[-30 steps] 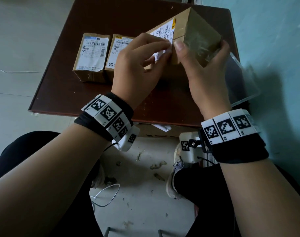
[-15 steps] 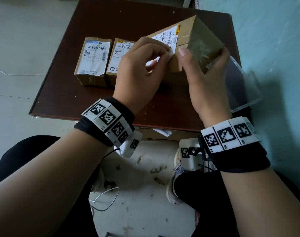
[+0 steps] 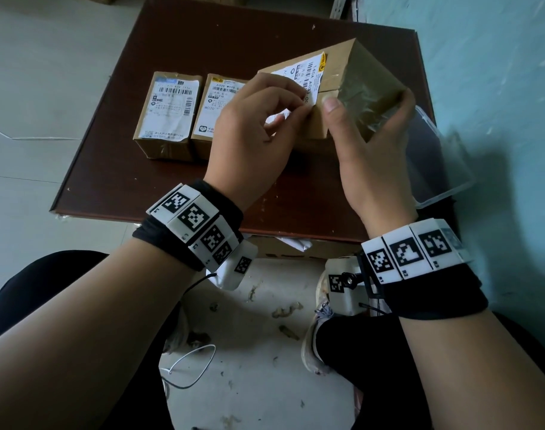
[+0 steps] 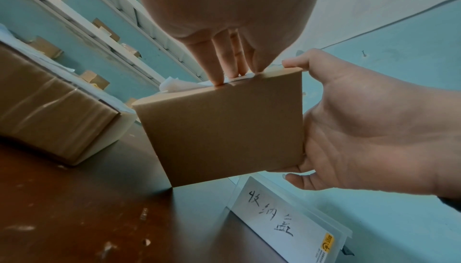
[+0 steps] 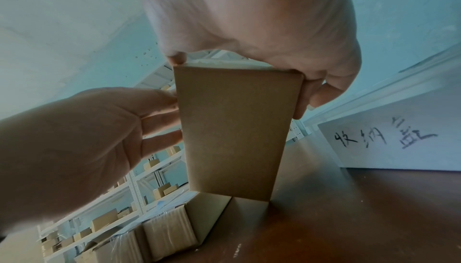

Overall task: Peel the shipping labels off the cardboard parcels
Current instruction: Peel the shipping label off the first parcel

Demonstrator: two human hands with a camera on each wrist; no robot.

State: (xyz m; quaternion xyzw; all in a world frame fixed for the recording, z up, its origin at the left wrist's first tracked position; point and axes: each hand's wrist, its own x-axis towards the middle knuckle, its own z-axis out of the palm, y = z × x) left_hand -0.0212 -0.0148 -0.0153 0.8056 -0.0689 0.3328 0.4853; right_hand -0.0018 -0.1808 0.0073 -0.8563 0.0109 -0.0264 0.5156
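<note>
A tilted cardboard parcel [image 3: 367, 85] stands on one edge on the brown table [image 3: 125, 187]. My right hand [image 3: 358, 144] grips its taped end, thumb on the near face and fingers round the far side. A white shipping label [image 3: 308, 71] covers the parcel's left face. At the label's near edge my left hand [image 3: 296, 103] pinches a lifted, curled part. The left wrist view shows the parcel's plain side [image 4: 224, 127], left fingertips [image 4: 219, 78] on its top edge and loose label paper [image 4: 174, 85] behind. From the right wrist, the parcel [image 5: 234, 129] sits between both hands.
Two more labelled parcels [image 3: 168, 116] [image 3: 216, 113] lie side by side on the table's left part. A clear plastic box [image 3: 435, 156] with a handwritten tag [image 4: 286, 222] stands at the table's right edge by the teal wall. Shelves of cartons [image 5: 104, 218] stand behind.
Both hands and the parcel sit a little lower in the view. The left fingers keep working the same edge of the label; the right hand's hold is unchanged.
</note>
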